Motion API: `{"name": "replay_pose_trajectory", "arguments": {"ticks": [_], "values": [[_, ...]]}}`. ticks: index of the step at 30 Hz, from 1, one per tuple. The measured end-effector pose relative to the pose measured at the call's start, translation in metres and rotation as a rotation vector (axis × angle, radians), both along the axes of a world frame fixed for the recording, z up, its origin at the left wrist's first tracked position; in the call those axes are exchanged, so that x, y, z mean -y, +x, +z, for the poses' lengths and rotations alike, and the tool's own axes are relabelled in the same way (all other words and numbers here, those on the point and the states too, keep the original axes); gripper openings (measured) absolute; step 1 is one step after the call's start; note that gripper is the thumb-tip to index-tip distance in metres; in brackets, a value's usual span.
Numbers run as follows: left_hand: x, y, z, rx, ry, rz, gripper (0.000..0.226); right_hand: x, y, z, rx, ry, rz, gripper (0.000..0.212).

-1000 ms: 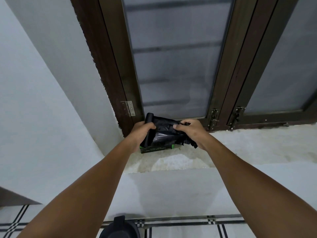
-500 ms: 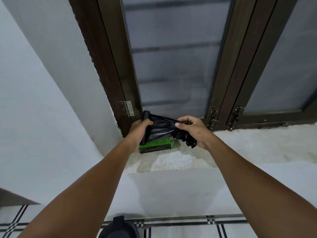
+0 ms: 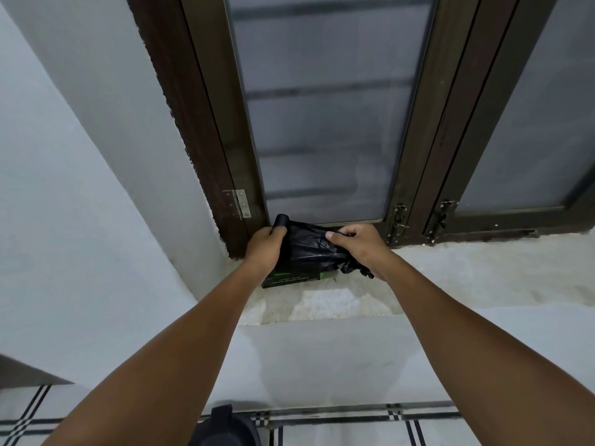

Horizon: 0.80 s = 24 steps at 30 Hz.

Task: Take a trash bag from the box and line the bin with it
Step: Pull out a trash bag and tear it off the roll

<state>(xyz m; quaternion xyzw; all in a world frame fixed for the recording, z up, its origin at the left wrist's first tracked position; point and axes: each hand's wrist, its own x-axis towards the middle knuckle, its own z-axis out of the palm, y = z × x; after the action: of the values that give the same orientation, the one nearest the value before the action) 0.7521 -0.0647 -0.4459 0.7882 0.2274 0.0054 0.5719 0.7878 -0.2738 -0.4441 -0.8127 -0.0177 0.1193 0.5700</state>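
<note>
Both arms stretched up the middle of the frame to a pale stone window sill (image 3: 450, 278). Just above the middle, a black trash bag roll (image 3: 280, 222) gripped in the left hand (image 3: 265, 249), fingers curled tight around it, roll standing nearly upright with its round end poking out on top, long way running up and down. From the roll, a black trash bag (image 3: 309, 249) pulled out sideways toward the right, long way running left to right and sagging a little lower at the right. Right hand (image 3: 360, 246) pinching the bag's top edge between thumb and fingers, crinkled end hanging out under the wrist. Under the bag, a green and black box (image 3: 289, 280) lying flat on the sill, long side left to right, tucked into the left corner. Tight there: white wall (image 3: 80, 188) close on the left, dark brown window frame (image 3: 206, 123) right behind, frosted glass (image 3: 322, 123) above. Lots of bare sill to the right of the hands, out to the right edge of the frame. Front edge of the sill just below the box, then a drop down a white wall to a tiled floor (image 3: 338, 429) with dark stripes. At the bottom middle, a dark bin (image 3: 225, 426), only its top showing, cut off by the frame edge, well apart from the hands.
</note>
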Motion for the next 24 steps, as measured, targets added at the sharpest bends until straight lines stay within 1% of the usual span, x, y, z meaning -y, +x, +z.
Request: {"name": "replay_pose_trajectory", "arguments": {"ticks": [2, 3, 7, 9, 12, 14, 16, 18, 20, 23, 24], "values": [[-0.003, 0.000, -0.004, 0.021, 0.083, -0.060, 0.034, 0.002, 0.001, -0.001, -0.005, 0.001, 0.002, 0.029], [-0.003, 0.000, -0.004, 0.024, 0.092, -0.073, 0.035, 0.002, 0.002, -0.002, -0.013, 0.010, 0.005, 0.029], [0.005, -0.003, 0.001, -0.014, 0.046, -0.111, 0.038, 0.001, 0.003, -0.004, -0.047, 0.017, 0.024, 0.035], [0.008, -0.004, 0.002, -0.049, 0.013, -0.141, 0.033, 0.000, 0.002, -0.004, -0.044, 0.027, 0.031, 0.038], [0.010, -0.006, 0.003, -0.059, -0.004, -0.135, 0.014, 0.000, 0.002, -0.003, -0.066, 0.034, 0.044, 0.038], [0.012, -0.006, 0.001, -0.045, -0.024, -0.120, 0.010, -0.001, 0.003, -0.004, -0.076, 0.035, 0.047, 0.037], [0.015, -0.005, -0.001, -0.023, -0.019, -0.103, 0.016, -0.003, 0.003, -0.005, -0.072, 0.031, 0.048, 0.037], [0.018, -0.003, -0.002, 0.010, -0.028, -0.091, 0.019, -0.003, 0.003, -0.005, -0.077, 0.035, 0.058, 0.032], [0.021, -0.002, -0.001, 0.034, -0.080, -0.067, 0.023, -0.004, 0.002, -0.004, -0.091, 0.049, 0.067, 0.027], [0.025, -0.001, 0.005, 0.001, -0.152, -0.042, 0.052, -0.006, 0.001, -0.004, -0.092, 0.051, 0.058, 0.024], [0.025, 0.000, 0.007, -0.019, -0.159, -0.043, 0.056, -0.007, 0.001, -0.003, -0.088, 0.046, 0.048, 0.024]]}}
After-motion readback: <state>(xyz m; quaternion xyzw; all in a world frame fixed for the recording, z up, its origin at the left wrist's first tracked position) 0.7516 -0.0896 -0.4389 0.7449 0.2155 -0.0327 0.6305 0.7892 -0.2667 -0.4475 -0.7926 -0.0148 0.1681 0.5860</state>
